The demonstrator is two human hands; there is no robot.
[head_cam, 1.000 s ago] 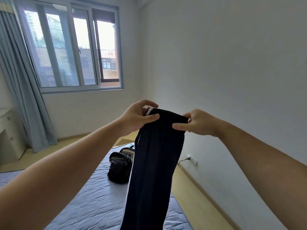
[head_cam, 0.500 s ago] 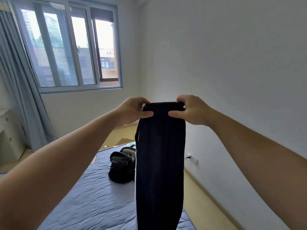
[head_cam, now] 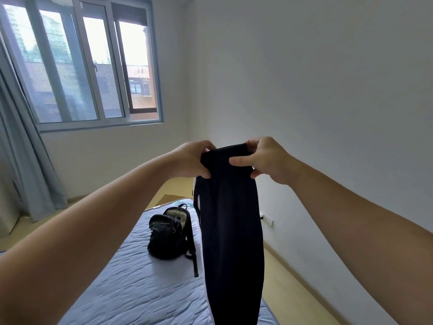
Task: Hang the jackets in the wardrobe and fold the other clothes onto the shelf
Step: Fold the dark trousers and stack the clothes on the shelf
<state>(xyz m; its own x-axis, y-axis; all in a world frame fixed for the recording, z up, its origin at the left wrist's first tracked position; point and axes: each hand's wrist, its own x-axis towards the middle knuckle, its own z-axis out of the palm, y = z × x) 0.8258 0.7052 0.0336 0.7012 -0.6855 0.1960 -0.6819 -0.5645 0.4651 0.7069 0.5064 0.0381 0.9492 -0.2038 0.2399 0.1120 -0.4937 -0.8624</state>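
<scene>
Trousers (head_cam: 232, 231) hanging limp, soft, light; left hand (head_cam: 189, 160), right hand (head_cam: 264, 160) pinching waistband corners, best hold for folding.

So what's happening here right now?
A person is holding dark trousers up in the air by the top edge. The left hand and the right hand each pinch one end of it. The trousers hang straight down over the bed, not yet folded. An open backpack sits on the bed behind them. No wardrobe or shelf is in view.
</scene>
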